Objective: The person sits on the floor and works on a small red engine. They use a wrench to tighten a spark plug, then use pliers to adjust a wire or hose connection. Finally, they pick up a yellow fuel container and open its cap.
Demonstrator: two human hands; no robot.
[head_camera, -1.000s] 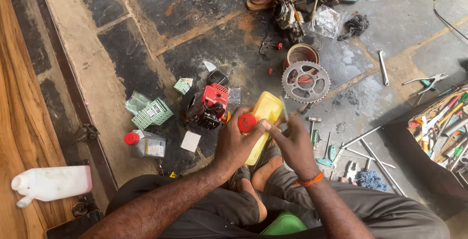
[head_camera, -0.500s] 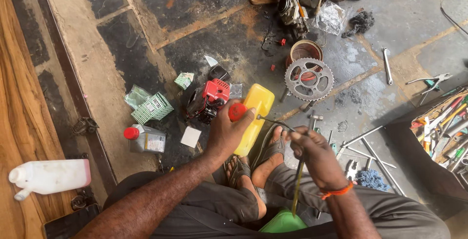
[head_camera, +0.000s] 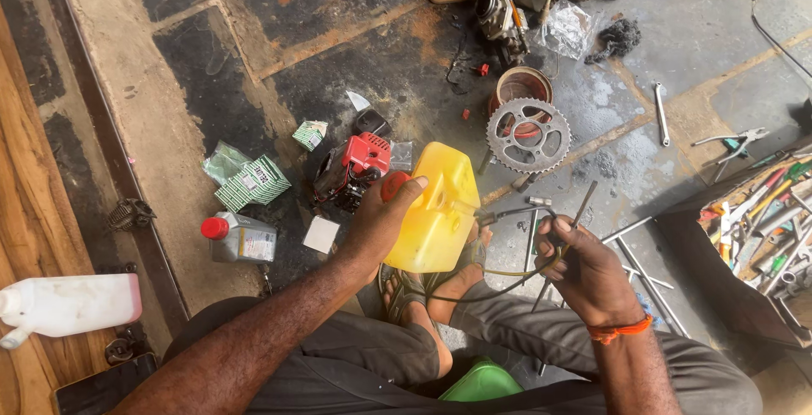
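The left hand [head_camera: 381, 220] is gripping a yellow can [head_camera: 433, 216] by its side, thumb lying at the red cap [head_camera: 393, 185], and is holding it tilted just above the person's sandalled feet [head_camera: 423, 288]. The right hand [head_camera: 584, 271] is closing its fingers around a thin hose [head_camera: 507, 212] that is running from the can's mouth and looping down over the knee. Open floor [head_camera: 152, 85] is lying to the upper left; on the right a tool tray [head_camera: 761, 220] is crowding the edge, with a sprocket [head_camera: 529, 134] just beyond the can and a small red engine [head_camera: 351, 165] beside the left hand. Half a second ago the right hand was sitting lower and nearer the can; it has since been drawing the hose outward, while the left has kept its hold.
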